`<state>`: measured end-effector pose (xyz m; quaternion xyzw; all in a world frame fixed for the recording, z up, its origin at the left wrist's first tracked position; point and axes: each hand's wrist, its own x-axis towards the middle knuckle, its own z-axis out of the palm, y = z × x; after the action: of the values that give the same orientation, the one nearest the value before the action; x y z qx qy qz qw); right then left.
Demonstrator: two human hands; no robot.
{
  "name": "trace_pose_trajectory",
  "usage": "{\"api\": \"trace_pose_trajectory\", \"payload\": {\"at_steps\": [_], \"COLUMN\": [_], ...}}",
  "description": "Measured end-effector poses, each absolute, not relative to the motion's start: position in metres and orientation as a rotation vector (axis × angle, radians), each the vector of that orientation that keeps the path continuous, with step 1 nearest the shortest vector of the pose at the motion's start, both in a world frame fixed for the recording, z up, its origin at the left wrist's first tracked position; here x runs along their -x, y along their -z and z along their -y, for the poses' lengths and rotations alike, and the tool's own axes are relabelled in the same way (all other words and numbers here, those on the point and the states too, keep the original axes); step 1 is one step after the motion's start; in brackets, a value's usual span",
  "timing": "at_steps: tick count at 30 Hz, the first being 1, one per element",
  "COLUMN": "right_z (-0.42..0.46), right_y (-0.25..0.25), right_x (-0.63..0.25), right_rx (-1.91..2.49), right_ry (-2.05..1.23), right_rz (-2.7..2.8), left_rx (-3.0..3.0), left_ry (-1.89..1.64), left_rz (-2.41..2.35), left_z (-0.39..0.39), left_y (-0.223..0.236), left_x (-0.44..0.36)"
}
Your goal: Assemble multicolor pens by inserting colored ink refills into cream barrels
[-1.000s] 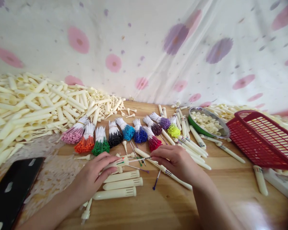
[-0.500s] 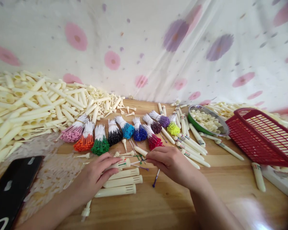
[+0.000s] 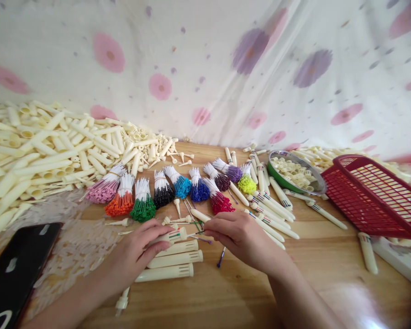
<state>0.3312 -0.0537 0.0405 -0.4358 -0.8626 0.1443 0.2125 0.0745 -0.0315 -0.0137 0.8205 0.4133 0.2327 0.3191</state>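
Observation:
A cream pen barrel point(image 3: 178, 235) with coloured slots at its end is gripped in my left hand point(image 3: 145, 244), its slotted end facing right. My right hand point(image 3: 238, 235) pinches a thin pen refill point(image 3: 194, 233), whose white tip meets the barrel's end. Just below the left hand lie several slotted cream barrels point(image 3: 176, 260) side by side. Loose refills lie between the hands, and a blue-tipped refill point(image 3: 221, 257) rests under the right hand. Behind stand bundles of refills, among them green point(image 3: 143, 208), black point(image 3: 163, 194) and crimson point(image 3: 219, 201).
Cream tubes point(image 3: 48, 151) are heaped at the left, above a black phone point(image 3: 22, 269) and clear small pieces. Finished-looking cream pens point(image 3: 272, 208) lie right of centre. A green-sided bowl point(image 3: 287, 183) of small parts and a red basket point(image 3: 366, 201) stand at the right.
My right hand has moved slightly left, bringing the refill further into the barrel's end, so less of it shows. My left hand holds the barrel in nearly the same place.

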Motion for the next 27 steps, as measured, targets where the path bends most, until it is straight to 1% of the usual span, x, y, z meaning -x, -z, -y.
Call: {"api": "trace_pose_trajectory", "payload": {"at_steps": [12, 23, 27], "right_z": [0.055, 0.053, 0.054], "right_y": [-0.05, -0.042, -0.036], "right_x": [-0.344, -0.323, -0.31], "right_rx": [1.237, 1.209, 1.212], "right_ry": [-0.36, -0.483, -0.538], "right_rz": [2.381, 2.456, 2.38], "left_rx": [-2.112, -2.121, -2.116], "left_ry": [-0.602, -0.518, -0.563], "left_rz": [-1.066, -1.063, -1.084], "left_z": [0.031, 0.034, 0.035], "left_y": [0.008, 0.009, 0.009], "left_x": [-0.074, -0.079, -0.08]}}
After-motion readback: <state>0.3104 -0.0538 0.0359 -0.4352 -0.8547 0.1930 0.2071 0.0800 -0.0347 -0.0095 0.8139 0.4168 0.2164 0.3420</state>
